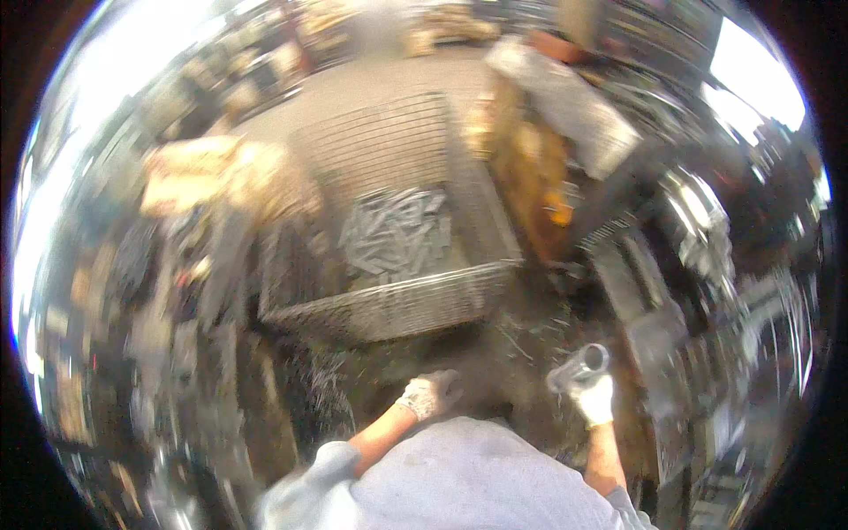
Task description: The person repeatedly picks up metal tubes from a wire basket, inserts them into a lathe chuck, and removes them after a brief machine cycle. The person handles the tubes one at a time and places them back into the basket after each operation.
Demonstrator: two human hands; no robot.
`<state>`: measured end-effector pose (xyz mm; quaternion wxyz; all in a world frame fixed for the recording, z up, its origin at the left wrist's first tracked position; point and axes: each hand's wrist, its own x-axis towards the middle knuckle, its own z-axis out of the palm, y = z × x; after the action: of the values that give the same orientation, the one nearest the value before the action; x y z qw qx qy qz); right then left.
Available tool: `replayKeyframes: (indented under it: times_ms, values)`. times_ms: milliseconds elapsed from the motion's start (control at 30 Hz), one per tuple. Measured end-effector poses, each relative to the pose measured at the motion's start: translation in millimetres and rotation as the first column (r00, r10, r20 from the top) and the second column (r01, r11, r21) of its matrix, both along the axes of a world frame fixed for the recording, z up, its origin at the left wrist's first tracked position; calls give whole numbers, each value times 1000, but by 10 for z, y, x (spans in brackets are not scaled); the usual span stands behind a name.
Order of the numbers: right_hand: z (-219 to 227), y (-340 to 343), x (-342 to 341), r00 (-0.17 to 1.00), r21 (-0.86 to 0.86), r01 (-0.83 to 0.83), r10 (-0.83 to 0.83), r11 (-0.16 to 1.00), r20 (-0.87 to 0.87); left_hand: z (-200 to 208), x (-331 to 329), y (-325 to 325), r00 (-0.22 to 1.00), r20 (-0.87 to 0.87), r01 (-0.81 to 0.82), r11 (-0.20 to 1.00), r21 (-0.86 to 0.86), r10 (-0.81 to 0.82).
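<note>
My right hand (594,400), in a white glove, is closed around a short grey metal tube (570,371). The tube's round open end points up and to the right. My left hand (428,395), also gloved, is in front of my body, nearest to the front of a large wire mesh basket (397,305). Its fingers are dark and smeared by motion, so whether they hold anything does not show. Inside the basket lies a pile of grey metal pieces (397,234), elongated and jumbled together.
A yellowish sack or cloth (221,177) lies left of the basket. To the right stand a yellow-brown cabinet-like object (530,168) and dark machinery (698,212) with shiny metal parts. Long metal-edged surfaces (649,327) run along my right side. Much of the picture is blurred.
</note>
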<state>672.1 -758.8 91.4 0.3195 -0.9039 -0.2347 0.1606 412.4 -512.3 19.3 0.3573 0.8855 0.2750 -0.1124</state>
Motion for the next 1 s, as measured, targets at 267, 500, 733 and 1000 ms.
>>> replayKeyframes:
  times_ms: [267,500,733,1000]
  values:
    - [-311,2768,-2333,340,-4,-940,935,341,-97,-268,-3188,414,455,-43,-889,456,31,890]
    - [446,4073,-4226,-258,181,-953,963,-242,-73,-1204,-4607,-1398,-794,-9,-536,-707,-461,608]
    - [355,5184,-5636,-385,204,-903,923,-378,10,-979,-4646,-2721,-754,552,331,-932,-148,-355]
    - [1161,6306,-5837,-857,-101,-513,515,-852,16,-238,-5037,-2779,-793,606,210,-961,180,-60]
